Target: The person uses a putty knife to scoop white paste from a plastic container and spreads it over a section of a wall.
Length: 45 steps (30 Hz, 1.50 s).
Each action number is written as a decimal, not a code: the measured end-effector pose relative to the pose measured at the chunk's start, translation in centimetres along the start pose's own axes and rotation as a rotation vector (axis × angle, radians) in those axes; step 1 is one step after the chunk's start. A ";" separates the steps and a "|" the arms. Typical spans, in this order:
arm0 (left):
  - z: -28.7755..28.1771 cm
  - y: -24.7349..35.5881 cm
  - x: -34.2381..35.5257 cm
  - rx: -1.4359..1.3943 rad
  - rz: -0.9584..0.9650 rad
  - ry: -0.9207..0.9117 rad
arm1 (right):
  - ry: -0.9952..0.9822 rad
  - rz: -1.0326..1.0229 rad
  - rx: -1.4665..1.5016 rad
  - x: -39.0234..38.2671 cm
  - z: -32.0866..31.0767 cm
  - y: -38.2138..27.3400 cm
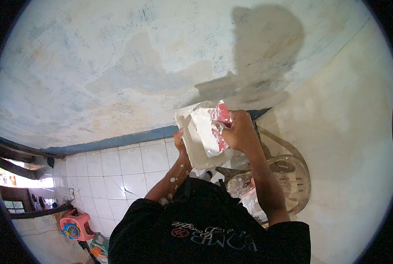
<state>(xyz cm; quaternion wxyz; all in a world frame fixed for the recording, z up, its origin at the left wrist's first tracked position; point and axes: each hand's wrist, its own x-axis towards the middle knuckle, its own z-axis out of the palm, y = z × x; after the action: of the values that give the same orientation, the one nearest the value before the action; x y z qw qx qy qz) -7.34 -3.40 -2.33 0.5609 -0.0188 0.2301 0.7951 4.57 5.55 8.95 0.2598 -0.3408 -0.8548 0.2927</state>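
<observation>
My left hand (179, 141), its fingers curled on the edge, holds a shallow off-white plastic tray (190, 143) in front of me at the centre. My right hand (239, 131) grips a red tool (221, 115), apparently a wide spreader, heavily coated with white paste, over the tray; its exact shape is partly hidden by the fingers and paste. White splashes mark my left forearm.
A mottled wall (130, 75) with a blue lower band (117, 144) rises ahead; another wall (346, 145) is on the right. Below are white floor tiles (112, 180), a brown plastic chair (300, 185) holding items, and a pink stool (79, 218) at lower left, near a window (22, 176).
</observation>
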 end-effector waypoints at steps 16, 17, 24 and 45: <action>0.9 0.7 -0.8 0.083 -0.038 -0.026 | 0.070 0.269 -0.122 -1.7 -1.0 -3.6; 0.8 0.7 -0.9 0.070 -0.090 -0.065 | 0.080 0.276 -0.128 -2.3 -1.1 -3.8; 1.0 0.1 -1.1 0.061 -0.282 -0.123 | 0.115 0.555 -0.045 -4.2 -3.8 -4.5; 0.9 -2.1 0.3 0.114 -0.336 -0.168 | 0.050 0.523 -0.312 -4.4 -3.4 -2.3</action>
<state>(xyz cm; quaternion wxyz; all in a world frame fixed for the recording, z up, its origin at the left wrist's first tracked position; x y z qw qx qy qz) -5.36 -2.24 -2.36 0.7030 0.0410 0.2208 0.6748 8.50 2.08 11.75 0.1410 -0.5923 -0.7659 0.2064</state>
